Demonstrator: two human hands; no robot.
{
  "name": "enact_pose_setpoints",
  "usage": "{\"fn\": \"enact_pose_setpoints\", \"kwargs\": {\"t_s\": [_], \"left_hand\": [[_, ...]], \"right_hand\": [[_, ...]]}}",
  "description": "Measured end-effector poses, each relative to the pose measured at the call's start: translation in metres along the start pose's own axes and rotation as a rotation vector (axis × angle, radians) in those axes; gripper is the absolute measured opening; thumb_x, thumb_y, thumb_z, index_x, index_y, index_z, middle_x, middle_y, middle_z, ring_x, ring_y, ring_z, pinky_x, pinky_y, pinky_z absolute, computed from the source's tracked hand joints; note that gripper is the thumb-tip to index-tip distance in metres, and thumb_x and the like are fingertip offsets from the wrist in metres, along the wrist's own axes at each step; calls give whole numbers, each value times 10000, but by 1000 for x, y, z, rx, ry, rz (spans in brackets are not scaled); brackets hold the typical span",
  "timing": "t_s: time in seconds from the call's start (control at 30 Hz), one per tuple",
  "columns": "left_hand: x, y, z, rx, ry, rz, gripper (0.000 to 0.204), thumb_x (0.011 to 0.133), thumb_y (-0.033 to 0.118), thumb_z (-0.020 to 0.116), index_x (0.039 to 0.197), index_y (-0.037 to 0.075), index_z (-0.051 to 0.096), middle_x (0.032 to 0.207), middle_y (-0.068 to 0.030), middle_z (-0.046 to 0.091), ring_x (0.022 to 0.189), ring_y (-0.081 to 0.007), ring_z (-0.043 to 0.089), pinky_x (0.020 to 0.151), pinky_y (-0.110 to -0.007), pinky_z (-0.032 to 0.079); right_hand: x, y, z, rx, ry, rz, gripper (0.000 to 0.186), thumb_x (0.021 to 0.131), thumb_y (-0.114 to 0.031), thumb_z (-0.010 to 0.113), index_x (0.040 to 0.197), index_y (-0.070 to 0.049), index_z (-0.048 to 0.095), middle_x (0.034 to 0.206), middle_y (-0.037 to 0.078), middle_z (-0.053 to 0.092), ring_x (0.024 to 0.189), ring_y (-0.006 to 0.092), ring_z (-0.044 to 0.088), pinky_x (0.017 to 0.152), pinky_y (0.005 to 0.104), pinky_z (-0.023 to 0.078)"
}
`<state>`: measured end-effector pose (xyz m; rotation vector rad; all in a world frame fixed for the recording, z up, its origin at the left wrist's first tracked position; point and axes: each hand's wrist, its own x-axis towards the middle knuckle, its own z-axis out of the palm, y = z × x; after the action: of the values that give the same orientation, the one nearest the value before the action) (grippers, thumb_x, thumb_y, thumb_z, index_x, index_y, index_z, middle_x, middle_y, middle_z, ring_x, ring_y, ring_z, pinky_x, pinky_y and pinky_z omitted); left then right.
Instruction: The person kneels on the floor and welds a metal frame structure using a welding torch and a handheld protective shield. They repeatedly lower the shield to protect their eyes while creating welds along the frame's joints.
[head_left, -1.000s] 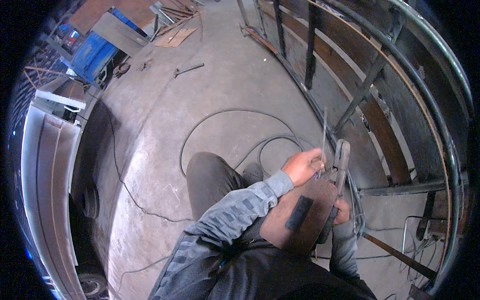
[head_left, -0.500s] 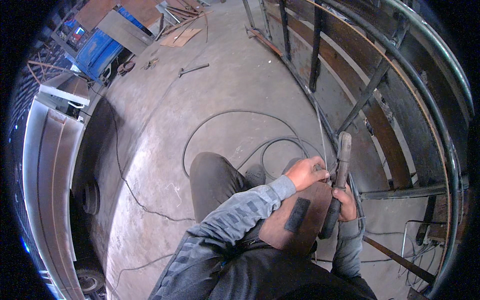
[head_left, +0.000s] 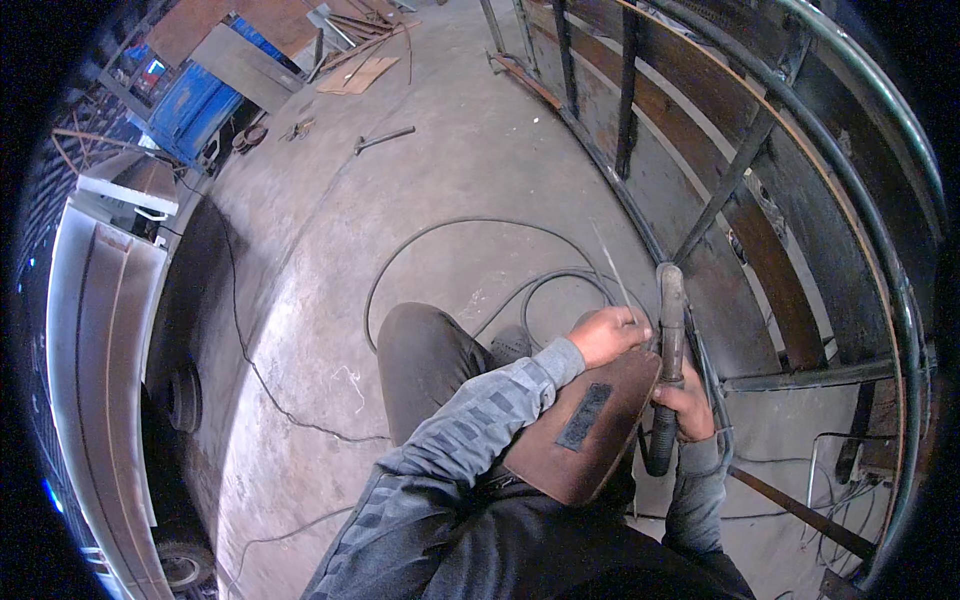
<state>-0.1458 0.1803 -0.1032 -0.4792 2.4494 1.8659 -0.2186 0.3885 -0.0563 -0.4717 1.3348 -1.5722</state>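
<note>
My right hand (head_left: pixel 688 405) is wrapped around a dark welding electrode holder (head_left: pixel 672 350), which stands nearly upright with its worn head at the top. Just left of it, my left hand (head_left: pixel 608 337) is closed in a pinch on a thin welding rod (head_left: pixel 612 265). The rod slants up and to the left, blurred by motion, its lower end hidden by my fingers. Below my left hand a brown, leather-like panel (head_left: pixel 540 440) with a black fuzzy patch (head_left: pixel 582 418) lies over my lap, its edge close to the holder.
A coiled cable (head_left: pixel 450 222) lies on the floor ahead of my knees. To the right stands a large steel frame (head_left: pixel 640 100) with panels. A hammer (head_left: pixel 385 138) rests farther off. At left is a long pale metal panel (head_left: pixel 90 370); a blue vehicle part (head_left: pixel 190 110) stands beyond.
The rod has swung from upright to leaning left, away from the holder. My left hand has shifted slightly left, and the holder has moved a little left as well.
</note>
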Motion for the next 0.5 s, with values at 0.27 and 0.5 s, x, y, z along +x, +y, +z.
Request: {"fn": "enact_pose_setpoints", "kwargs": {"t_s": [0.27, 0.5], "left_hand": [[1, 28, -58, -435, 356, 88, 194, 1022, 239, 560, 1037, 58, 628, 890, -87, 693, 697, -131, 599, 653, -311, 504], [-4, 68, -77, -774, 257, 140, 255, 1066, 271, 506, 1110, 28, 567, 857, -137, 660, 400, -128, 454, 342, -258, 326]], "right_hand": [[-7, 18, -21, 217, 1, -75, 783, 778, -366, 706, 1419, 12, 461, 1284, 181, 608, 1101, 268, 629, 899, 396, 519], [-14, 49, -29, 406, -161, -101, 846, 834, -504, 707, 1456, -14, 410, 1338, 220, 579, 1085, 307, 632, 888, 413, 529]]}}
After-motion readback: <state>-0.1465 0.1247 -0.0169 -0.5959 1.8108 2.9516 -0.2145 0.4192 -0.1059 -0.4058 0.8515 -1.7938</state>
